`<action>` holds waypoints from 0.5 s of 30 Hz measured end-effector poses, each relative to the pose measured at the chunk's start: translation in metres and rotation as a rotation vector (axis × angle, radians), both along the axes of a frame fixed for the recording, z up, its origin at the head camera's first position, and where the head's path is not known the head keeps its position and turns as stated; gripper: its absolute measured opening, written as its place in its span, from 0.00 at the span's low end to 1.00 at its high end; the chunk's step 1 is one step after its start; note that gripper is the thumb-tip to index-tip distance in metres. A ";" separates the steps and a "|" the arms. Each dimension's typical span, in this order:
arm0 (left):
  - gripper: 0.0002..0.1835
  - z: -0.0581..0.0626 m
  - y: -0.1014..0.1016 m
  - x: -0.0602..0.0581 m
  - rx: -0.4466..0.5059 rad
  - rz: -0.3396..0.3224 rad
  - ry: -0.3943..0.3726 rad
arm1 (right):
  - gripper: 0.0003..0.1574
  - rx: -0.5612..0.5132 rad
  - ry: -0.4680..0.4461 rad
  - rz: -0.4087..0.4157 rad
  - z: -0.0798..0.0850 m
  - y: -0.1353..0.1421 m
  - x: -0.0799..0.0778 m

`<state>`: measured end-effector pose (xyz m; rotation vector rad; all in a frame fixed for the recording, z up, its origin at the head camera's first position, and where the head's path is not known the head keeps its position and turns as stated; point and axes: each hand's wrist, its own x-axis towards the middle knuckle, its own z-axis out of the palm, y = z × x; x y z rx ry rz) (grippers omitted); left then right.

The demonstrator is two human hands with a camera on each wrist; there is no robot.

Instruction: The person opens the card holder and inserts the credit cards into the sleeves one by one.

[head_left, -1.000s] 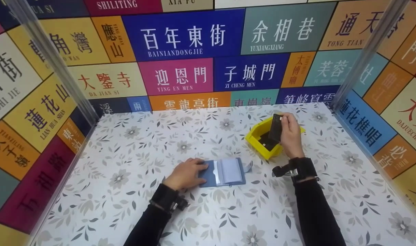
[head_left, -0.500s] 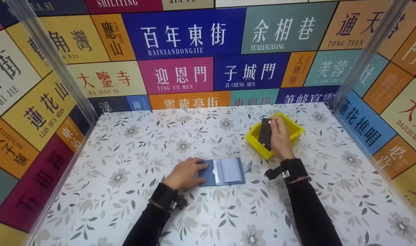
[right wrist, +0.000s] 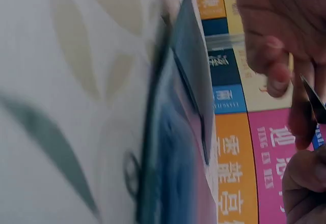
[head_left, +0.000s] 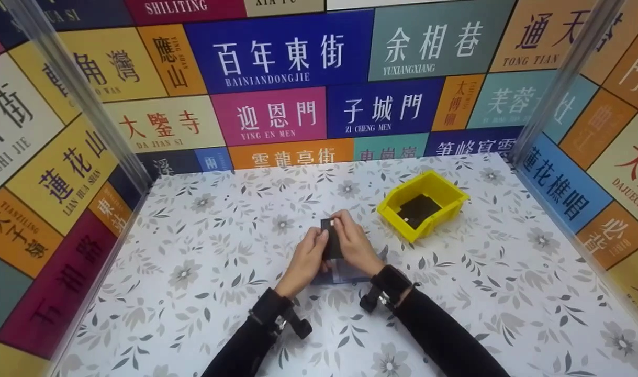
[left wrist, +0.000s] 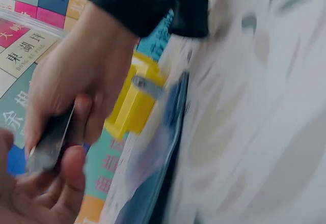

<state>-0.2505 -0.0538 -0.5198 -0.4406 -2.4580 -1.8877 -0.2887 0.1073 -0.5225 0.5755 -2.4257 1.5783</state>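
A flat black rectangular card (head_left: 331,246) with a pale corner is held up between both hands, tilted, over an open blue card holder (head_left: 342,275). My right hand (head_left: 358,248) pinches its right edge, thumb near the top. On the other side my left hand (head_left: 303,259) holds the left edge, its fingers curled round the lower end in the left wrist view. The hands hide most of the card holder in the head view. The right wrist view shows the card holder (right wrist: 191,66) lying spread on the table, with a thin edge of the card (right wrist: 313,102) between the hands.
Behind and to the right stands a yellow bin (head_left: 444,207) with more black flat pieces (head_left: 421,208) inside. The table (head_left: 235,314) has a leaf-and-flower cover. Sign-printed panels (head_left: 277,115) enclose its back and sides.
The right hand has brought the black card out of the yellow bin, leftward and nearer. The left hand has come off the card holder and taken hold of the card too.
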 end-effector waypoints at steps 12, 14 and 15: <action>0.10 -0.009 0.006 0.002 0.030 0.236 0.173 | 0.18 0.023 -0.086 0.183 0.005 -0.004 0.007; 0.10 -0.007 0.005 0.000 0.044 0.251 0.182 | 0.20 0.070 -0.141 0.231 0.011 0.009 0.003; 0.10 -0.006 0.004 -0.001 0.048 0.263 0.186 | 0.21 0.113 -0.176 0.252 0.015 0.017 0.000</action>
